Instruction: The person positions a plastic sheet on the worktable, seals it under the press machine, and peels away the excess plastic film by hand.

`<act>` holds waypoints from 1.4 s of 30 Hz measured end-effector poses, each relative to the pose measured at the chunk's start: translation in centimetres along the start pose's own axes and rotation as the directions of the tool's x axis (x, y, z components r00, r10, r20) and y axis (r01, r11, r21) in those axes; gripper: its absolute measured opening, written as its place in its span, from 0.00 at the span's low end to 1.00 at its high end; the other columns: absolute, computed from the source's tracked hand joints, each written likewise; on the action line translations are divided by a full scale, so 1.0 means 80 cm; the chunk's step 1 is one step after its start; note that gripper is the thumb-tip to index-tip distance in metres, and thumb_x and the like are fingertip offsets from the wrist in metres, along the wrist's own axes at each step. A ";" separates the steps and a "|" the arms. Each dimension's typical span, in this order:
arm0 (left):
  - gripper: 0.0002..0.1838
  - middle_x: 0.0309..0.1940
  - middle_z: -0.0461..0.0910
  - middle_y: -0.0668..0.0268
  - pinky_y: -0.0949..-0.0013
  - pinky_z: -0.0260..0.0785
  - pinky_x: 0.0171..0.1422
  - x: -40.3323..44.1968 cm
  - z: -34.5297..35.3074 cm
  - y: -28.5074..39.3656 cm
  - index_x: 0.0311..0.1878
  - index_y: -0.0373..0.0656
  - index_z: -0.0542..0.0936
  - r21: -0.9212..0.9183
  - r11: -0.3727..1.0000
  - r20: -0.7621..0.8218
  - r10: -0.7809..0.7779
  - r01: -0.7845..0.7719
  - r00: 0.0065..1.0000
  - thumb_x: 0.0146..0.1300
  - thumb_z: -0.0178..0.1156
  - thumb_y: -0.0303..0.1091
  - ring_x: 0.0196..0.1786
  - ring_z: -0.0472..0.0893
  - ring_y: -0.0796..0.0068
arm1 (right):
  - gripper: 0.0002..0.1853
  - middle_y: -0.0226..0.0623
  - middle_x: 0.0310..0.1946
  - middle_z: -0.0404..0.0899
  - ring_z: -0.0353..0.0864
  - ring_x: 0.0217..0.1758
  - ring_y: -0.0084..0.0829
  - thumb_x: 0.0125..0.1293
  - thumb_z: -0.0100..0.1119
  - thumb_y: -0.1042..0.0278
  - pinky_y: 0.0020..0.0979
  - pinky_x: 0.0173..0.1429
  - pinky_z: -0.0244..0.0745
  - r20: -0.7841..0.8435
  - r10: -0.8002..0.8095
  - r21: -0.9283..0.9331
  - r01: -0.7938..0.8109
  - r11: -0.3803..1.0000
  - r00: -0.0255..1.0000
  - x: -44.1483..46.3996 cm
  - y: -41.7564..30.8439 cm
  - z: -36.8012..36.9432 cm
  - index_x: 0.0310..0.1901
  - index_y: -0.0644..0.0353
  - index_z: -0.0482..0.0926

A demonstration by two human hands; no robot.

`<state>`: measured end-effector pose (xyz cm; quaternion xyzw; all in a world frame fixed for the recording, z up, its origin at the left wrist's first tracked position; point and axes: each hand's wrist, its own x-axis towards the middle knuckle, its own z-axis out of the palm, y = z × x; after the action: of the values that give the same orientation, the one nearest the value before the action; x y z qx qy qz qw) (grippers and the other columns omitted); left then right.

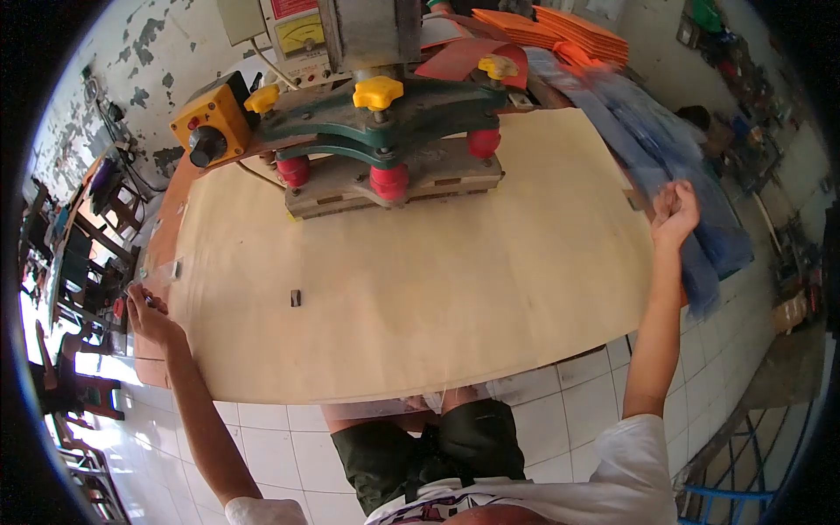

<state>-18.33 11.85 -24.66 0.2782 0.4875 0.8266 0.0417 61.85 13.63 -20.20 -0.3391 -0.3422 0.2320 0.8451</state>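
My left hand (pixel 152 315) is at the left edge of the worktable with its fingers curled in. A bit of clear plastic film (pixel 163 273) shows just beyond its fingertips; whether the fingers grip it is unclear. On the far right, my right hand (pixel 676 215) is raised with the fingers closed, in front of a heap of bluish clear plastic sheets (pixel 652 131). What lies inside that hand is hidden. Between the hands spreads a pale tan board (pixel 420 297), with a small dark block (pixel 296 298) on it.
A press head (pixel 394 179) with red mounts and yellow knobs stands over the board's back. Left of it is a yellow control box (pixel 212 120). Folded orange pieces (pixel 582 35) are stacked at the back right. Clear film (pixel 385 408) hangs at the front edge.
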 end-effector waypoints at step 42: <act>0.21 0.31 0.80 0.67 0.72 0.66 0.33 0.003 -0.020 -0.003 0.44 0.37 0.81 0.440 0.897 -0.215 0.162 -0.053 0.963 0.71 0.58 0.49 0.28 0.72 0.79 | 0.13 0.29 0.34 0.78 0.74 0.35 0.18 0.74 0.57 0.60 0.22 0.37 0.70 0.204 -0.590 -0.582 0.582 0.568 0.781 -0.037 0.004 0.019 0.44 0.64 0.80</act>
<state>-19.36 10.82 -25.37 0.2027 0.6427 0.7277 -0.1275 58.71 12.59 -20.85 -0.4641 -0.4854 -0.1882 0.7166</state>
